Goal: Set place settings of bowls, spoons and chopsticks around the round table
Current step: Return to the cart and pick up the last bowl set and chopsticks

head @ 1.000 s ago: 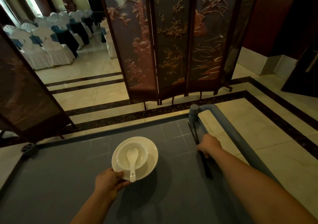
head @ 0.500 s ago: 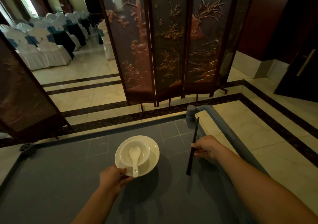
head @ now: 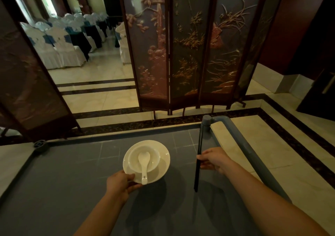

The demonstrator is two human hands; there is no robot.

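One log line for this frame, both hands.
left hand: holds plate with bowl, spoon | right hand: holds chopsticks | over cart

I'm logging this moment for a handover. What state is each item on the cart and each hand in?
Plate: held at its near rim, bowl on it.
Bowl: upright, spoon inside.
Spoon: scoop in bowl, handle over the rim toward the person.
Chopsticks: held as a pair, pointing away.
Left hand: gripping plate.
Right hand: gripping chopsticks.

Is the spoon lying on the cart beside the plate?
No, the spoon rests in the bowl, which sits on the plate held by the left hand.
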